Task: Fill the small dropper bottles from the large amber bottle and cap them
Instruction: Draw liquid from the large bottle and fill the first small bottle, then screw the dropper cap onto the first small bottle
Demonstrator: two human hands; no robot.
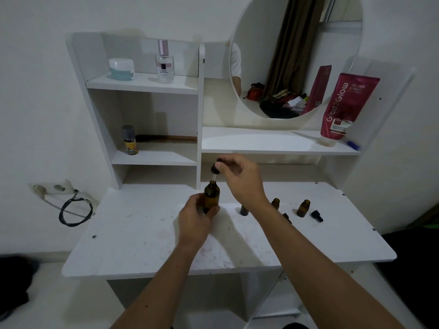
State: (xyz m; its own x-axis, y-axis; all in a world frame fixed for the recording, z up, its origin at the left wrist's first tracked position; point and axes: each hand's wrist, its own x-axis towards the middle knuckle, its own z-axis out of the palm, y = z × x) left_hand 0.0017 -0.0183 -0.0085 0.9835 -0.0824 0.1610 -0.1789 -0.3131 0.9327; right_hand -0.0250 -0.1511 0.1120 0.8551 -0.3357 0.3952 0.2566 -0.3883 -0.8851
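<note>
My left hand (196, 218) grips the large amber bottle (211, 195) upright just above the white table (142, 238). My right hand (240, 178) pinches the black dropper cap (215, 167), whose glass pipette reaches down into the bottle's open neck. Right of my right forearm stand two small amber bottles, uncapped, one (275, 203) partly hidden and one (303, 208) in full view. A dark bottle (244, 210) stands behind my right wrist, mostly hidden. Two loose black dropper caps lie on the table, one (287, 217) by my forearm and one (317, 215) further right.
A white shelf unit (142, 84) rises at the back left with a perfume bottle (164, 62), a jar (121, 68), a small yellow bottle (129, 141) and a comb. A round mirror (294, 55) and a red tube (344, 108) stand at back right. A black cable (74, 211) hangs at left.
</note>
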